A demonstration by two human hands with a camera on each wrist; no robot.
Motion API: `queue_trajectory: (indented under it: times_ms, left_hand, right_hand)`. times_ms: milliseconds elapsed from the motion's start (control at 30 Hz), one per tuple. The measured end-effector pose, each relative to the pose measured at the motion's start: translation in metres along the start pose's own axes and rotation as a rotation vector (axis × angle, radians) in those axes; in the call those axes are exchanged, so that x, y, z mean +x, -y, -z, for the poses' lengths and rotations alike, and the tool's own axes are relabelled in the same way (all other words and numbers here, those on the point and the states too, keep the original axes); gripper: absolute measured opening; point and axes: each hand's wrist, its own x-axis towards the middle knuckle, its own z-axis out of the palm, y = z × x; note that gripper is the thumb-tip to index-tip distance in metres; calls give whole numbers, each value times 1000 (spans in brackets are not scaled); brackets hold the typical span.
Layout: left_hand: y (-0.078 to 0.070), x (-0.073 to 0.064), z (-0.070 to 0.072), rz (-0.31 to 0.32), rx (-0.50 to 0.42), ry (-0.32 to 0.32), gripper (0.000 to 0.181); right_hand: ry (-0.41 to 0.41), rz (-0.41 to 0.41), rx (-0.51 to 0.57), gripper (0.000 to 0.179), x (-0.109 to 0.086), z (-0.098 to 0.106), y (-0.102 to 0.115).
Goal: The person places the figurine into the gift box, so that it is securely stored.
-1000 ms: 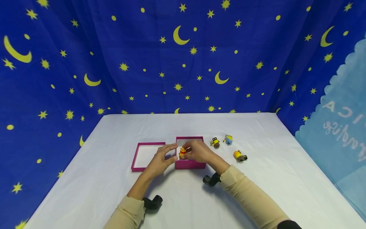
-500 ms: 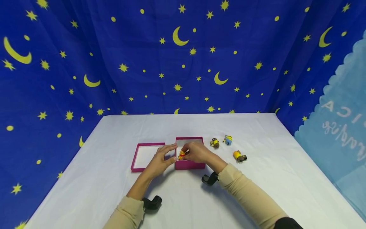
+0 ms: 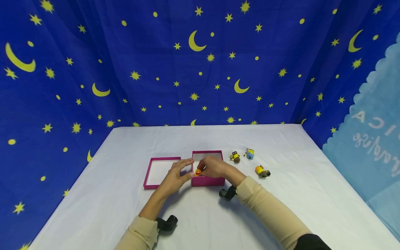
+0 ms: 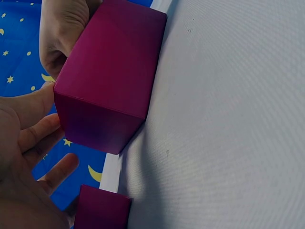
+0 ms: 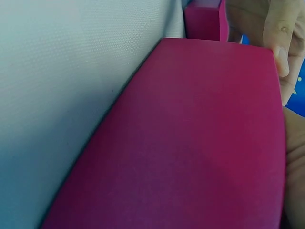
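Note:
In the head view a magenta box with a pale inside stands uncovered on the white-covered table. My right hand reaches over its front wall and pinches a small yellow-and-red bear figurine low at the box's left end. Only the figurine's upper part shows above the rim. My left hand is at the left side, thumb and fingers extended. In the left wrist view, its thumb tip touches the box's top corner. The box wall hides the right fingertips in the right wrist view.
A shallow magenta lid lies left of the box, partly behind my left hand. Right of the box are three yellow toy figures: one with brown, one with blue and one lying down. A starry blue cloth hangs behind.
My right hand has lowered the bear figurine deeper into the box, so less of it shows. The left hand has stayed at the box's left side.

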Motion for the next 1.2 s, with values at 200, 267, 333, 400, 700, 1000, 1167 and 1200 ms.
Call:
queue_trajectory:
  times_ms: [200, 267, 333, 400, 700, 1000, 1167, 1200]
  left_hand:
    - [1, -1, 0, 0, 1, -1, 49]
    - [1, -1, 0, 2, 4, -1, 49]
    - [1, -1, 0, 6, 6, 0, 48]
    - [1, -2, 0, 6, 9, -4, 48]
    - [2, -1, -1, -8, 13, -7, 49]
    - [0, -1, 0, 11, 0, -4, 48]
    - [2, 0, -1, -1, 7, -11, 48]
    - [2, 1, -1, -4, 10, -12, 48]
  right_hand:
    - [21, 2, 5, 22, 3, -1, -1]
    - [24, -4, 13, 22, 3, -2, -1]
    - [30, -11, 19, 22, 3, -2, -2]
    - [33, -14, 24, 22, 3, -3, -1]
    - [51, 4, 25, 24, 2, -1, -2]
    - [68, 38, 21, 22, 0, 2, -2]
    - [72, 53, 17, 22, 0, 3, -2]
    - [70, 55, 16, 22, 0, 3, -2]
